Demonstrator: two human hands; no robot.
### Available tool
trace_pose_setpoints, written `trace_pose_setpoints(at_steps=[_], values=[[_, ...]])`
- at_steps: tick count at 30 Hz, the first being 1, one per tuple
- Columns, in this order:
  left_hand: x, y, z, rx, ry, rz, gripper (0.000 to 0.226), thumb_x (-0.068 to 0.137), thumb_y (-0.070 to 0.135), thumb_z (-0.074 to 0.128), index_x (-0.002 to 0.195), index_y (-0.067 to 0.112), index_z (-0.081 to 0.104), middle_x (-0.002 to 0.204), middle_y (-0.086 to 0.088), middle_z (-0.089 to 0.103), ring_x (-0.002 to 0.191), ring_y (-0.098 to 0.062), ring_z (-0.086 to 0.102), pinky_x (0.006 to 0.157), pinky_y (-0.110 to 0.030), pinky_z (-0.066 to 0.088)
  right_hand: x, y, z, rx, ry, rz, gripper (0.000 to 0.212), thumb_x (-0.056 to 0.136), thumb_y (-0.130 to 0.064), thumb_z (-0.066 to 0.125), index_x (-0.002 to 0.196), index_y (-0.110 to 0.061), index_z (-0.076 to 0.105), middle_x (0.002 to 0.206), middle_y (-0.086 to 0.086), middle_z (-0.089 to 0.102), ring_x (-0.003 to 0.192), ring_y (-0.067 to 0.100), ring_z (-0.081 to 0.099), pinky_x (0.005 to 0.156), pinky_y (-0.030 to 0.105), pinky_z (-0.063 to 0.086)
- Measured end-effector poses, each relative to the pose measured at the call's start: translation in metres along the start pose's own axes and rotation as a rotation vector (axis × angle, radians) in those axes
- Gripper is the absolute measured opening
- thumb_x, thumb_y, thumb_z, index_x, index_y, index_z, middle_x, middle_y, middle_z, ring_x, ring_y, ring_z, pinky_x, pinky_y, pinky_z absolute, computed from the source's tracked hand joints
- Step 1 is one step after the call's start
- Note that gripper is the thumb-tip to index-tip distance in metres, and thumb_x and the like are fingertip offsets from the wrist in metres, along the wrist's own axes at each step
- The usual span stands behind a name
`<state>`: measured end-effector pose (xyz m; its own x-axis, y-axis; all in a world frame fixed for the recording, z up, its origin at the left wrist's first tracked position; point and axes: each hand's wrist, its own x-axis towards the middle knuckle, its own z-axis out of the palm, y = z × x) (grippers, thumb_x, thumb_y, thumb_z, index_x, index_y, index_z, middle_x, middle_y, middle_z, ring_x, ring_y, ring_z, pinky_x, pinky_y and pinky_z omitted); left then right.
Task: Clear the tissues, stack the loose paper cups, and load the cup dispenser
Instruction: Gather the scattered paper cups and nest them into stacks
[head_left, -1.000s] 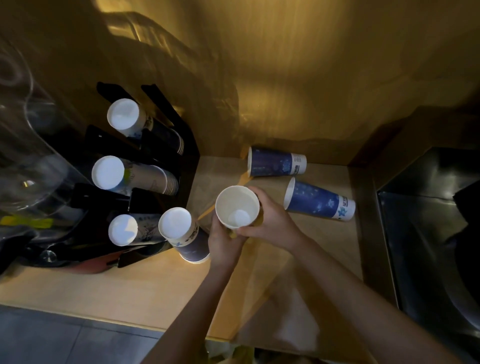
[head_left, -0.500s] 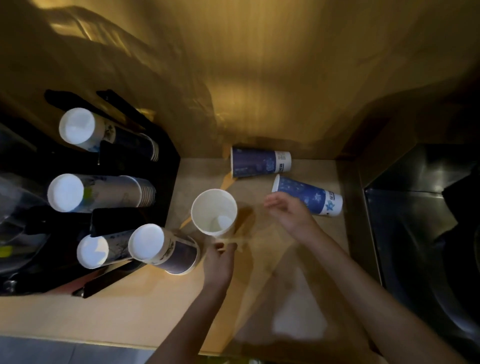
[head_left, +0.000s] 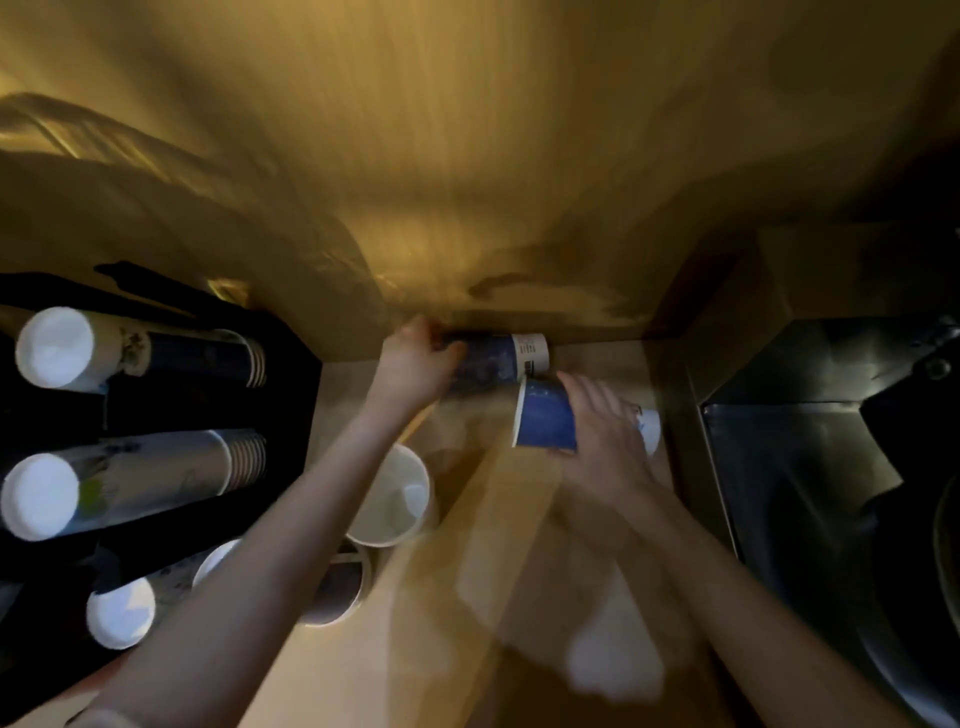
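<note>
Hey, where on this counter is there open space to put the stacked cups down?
Bare wood lies near the front edge of the counter, between the two forearms. It is crowded farther back: the upright cup, the left hand and right hand on the two blue cups, and the black dispenser along the left.

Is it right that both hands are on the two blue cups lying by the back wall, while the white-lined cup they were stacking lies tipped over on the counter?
Not quite. The head view shows the stacked cup standing upright, mouth up. The left hand and right hand are indeed on the blue cups.
</note>
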<state>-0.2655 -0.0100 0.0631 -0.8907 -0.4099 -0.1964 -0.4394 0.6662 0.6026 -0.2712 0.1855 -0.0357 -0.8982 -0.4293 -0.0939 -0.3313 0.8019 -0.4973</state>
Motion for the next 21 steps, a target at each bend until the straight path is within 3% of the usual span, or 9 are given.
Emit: trace_pose_setpoints(at_steps=[3,5,9,14,18,21], values=[[0.03,-0.015,0.013,0.158,-0.144,-0.121,0.041,0.088,0.022,0.054,0.121,-0.003,0.049,0.125,-0.025,0.056,0.116,-0.038,0.051,0.088,-0.036,0.041,0.004,0.007,0.009,-0.083,-0.011,-0.003,0.092,0.072,-0.032,0.072,0.145,-0.017,0.017,0.15,0.005,0.03,0.139,0.024,0.024,0.116,0.045,0.019],[0.037,-0.025,0.022,0.093,-0.214,-0.148,0.042,0.087,0.02,0.057,0.122,-0.002,0.049,0.126,-0.023,0.054,0.116,-0.038,0.051,0.092,-0.039,0.041,0.003,0.012,0.017,-0.098,0.001,0.011,0.09,0.073,-0.029,0.071,0.144,-0.014,0.019,0.149,0.008,0.032,0.138,0.025,0.026,0.117,0.041,0.016],[0.039,-0.041,0.032,-0.223,-0.262,-0.365,0.043,0.085,0.022,0.059,0.123,0.007,0.047,0.128,-0.019,0.053,0.116,-0.036,0.05,0.087,-0.044,0.042,-0.004,0.022,0.029,-0.119,0.02,-0.003,0.084,0.071,-0.022,0.069,0.142,-0.012,0.025,0.144,0.009,0.039,0.134,0.026,0.032,0.114,0.039,0.018],[0.041,-0.053,0.038,-0.254,-0.209,-0.402,0.032,0.083,0.018,0.062,0.111,0.004,0.055,0.121,-0.021,0.059,0.111,-0.036,0.056,0.089,-0.046,0.044,-0.009,0.023,0.032,-0.113,0.036,-0.007,0.082,0.069,-0.021,0.071,0.14,-0.013,0.029,0.139,0.009,0.043,0.13,0.026,0.036,0.112,0.039,0.021],[0.039,-0.054,0.036,-0.301,-0.166,-0.385,0.004,0.086,0.013,0.057,0.085,0.01,0.057,0.107,-0.02,0.064,0.106,-0.035,0.06,0.085,-0.043,0.047,-0.015,0.021,0.025,0.092,0.073,0.022,0.078,0.066,-0.022,0.073,0.135,-0.014,0.036,0.133,0.008,0.047,0.128,0.025,0.037,0.109,0.037,0.025],[0.034,-0.052,0.029,-0.369,-0.14,-0.349,0.01,0.086,0.013,0.057,0.076,0.013,0.055,0.092,-0.015,0.061,0.103,-0.035,0.061,0.084,-0.042,0.05,-0.027,0.013,0.012,0.376,0.163,0.123,0.08,0.058,-0.035,0.078,0.129,-0.026,0.041,0.128,0.0,0.05,0.122,0.018,0.043,0.102,0.035,0.036]])
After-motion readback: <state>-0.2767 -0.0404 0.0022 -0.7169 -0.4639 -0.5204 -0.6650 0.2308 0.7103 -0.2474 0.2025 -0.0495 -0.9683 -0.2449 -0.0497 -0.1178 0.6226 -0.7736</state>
